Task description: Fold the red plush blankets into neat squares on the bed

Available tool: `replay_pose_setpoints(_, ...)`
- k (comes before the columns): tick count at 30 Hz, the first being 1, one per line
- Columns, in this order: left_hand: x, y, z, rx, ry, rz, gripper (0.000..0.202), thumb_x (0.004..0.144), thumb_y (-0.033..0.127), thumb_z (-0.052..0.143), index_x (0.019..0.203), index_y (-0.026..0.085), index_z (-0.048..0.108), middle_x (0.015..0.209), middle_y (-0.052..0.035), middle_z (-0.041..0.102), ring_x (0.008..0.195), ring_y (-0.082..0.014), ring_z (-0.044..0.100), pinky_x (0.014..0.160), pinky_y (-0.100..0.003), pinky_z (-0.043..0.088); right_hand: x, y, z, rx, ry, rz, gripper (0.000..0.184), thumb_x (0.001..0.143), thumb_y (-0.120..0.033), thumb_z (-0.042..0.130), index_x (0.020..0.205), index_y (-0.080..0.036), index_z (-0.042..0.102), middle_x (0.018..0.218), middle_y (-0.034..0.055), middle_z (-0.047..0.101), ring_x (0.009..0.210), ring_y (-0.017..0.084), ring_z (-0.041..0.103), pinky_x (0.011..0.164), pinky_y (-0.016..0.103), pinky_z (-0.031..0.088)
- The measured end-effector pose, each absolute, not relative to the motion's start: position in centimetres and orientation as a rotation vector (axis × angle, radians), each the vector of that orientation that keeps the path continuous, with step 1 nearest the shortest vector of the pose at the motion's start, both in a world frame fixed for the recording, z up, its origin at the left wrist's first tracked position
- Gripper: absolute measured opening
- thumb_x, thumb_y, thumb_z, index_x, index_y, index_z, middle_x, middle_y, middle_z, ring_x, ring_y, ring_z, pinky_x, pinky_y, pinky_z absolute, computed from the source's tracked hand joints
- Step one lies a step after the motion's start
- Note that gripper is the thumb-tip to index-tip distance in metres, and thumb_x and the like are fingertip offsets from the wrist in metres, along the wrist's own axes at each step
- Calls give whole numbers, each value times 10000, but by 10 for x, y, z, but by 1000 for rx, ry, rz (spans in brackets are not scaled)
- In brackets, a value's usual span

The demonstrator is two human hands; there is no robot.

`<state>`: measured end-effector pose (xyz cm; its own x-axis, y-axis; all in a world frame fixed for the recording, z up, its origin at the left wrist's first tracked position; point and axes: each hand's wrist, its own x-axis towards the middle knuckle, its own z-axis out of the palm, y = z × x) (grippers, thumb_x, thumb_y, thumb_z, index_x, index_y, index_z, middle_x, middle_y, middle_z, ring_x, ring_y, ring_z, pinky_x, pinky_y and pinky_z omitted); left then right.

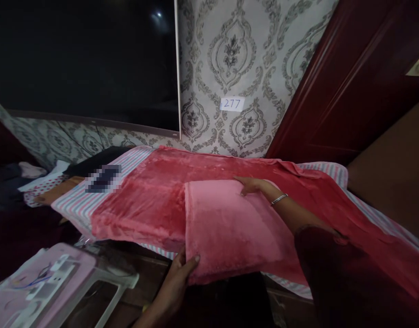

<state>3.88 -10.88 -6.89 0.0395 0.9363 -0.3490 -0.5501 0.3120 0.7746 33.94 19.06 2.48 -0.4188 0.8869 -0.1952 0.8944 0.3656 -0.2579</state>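
Observation:
A folded pink plush blanket (pixel 230 223) lies at a slant over a larger red plush cloth (pixel 151 196), its near edge jutting past the table's front. My left hand (pixel 180 269) grips the near left corner, thumb on top and the other fingers underneath, partly hidden. At the far edge is my right hand (pixel 252 185), a silver bangle on its wrist. Its thumb presses on the blanket's upper face, while the forefinger stretches left along the edge; the remaining fingers are hard to see.
A striped cloth (pixel 77 200) shows beneath the red one, with a blurred-out dark object (pixel 103 178) on it. A pink stool (pixel 69 255) carrying a white power strip (pixel 52 284) stands front left. A large TV screen (pixel 86 64) hangs behind; a dark red door frame (pixel 308 86) rises at right.

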Motion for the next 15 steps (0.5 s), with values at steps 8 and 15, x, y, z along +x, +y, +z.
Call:
replay_pose_setpoints(8, 38, -109, -49, 604, 1027, 1224, 718, 576, 482, 932, 1184, 161, 725, 1167, -155, 767, 1147, -364, 693, 1014, -461, 542, 333, 165, 40, 1745, 2493, -347, 345, 668, -182, 765, 1012, -168, 749, 1072, 89, 764, 937, 269, 685, 776, 299, 514)
replay_pose_setpoints(15, 32, -98, -30, 653, 1064, 1244, 602, 538, 441, 939, 1036, 155, 760, 1061, -128, 788, 988, -309, 729, 870, -376, 580, 347, 139, 66, 1874, 2620, -268, 341, 693, -205, 749, 1032, -166, 725, 1060, 87, 754, 933, 254, 668, 783, 303, 497)
